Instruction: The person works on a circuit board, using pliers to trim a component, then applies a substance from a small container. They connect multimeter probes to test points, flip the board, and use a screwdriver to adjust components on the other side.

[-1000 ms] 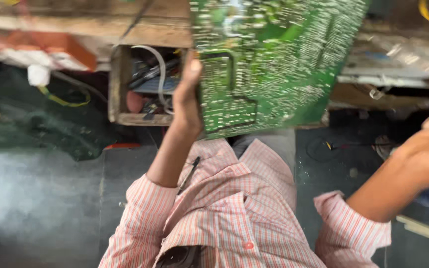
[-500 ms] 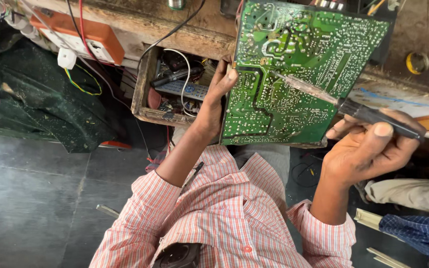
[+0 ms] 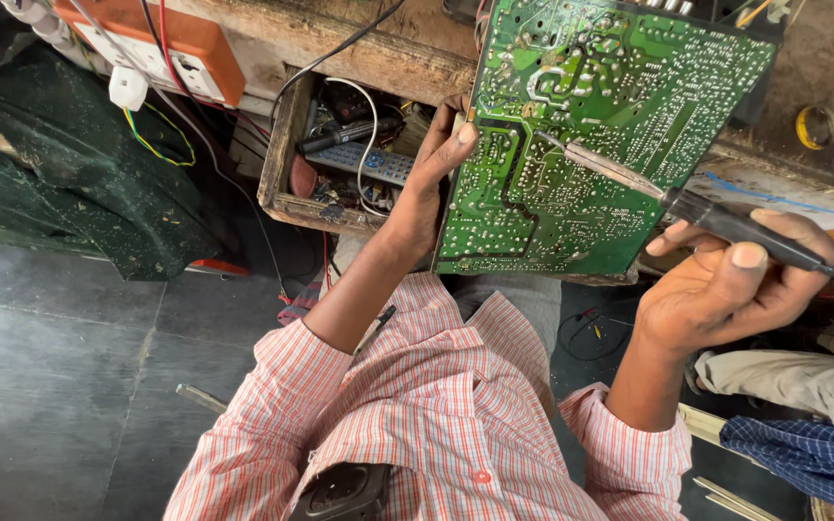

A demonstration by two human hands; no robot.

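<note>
Grip, left hand (image 3: pixel 431 183): clamped on the left edge of the green circuit board (image 3: pixel 596 135), thumb on the solder side, fingers hidden behind it; board held tilted up toward the camera.
Grip, right hand (image 3: pixel 726 289): wrapped pen-style round the dark handle of the soldering iron (image 3: pixel 687 207), thumb on top.
Iron tip: rests on or just above the solder side near the board's middle; contact too fine to tell.
Board position: in the air over the front edge of the wooden worktop (image 3: pixel 359 43), above the person's lap.
Surroundings: open wooden drawer (image 3: pixel 287 159) of cables and a remote just left of the board; orange power strip (image 3: pixel 161 43) further left; dark green cloth (image 3: pixel 79 183) below it.
Step in hand (judgement): working a joint on the solder side, tip being placed.
Next move calls for (judgement): a steady left hold so the board does not swing, and fine aim on one pad without bridging close neighbours.
</note>
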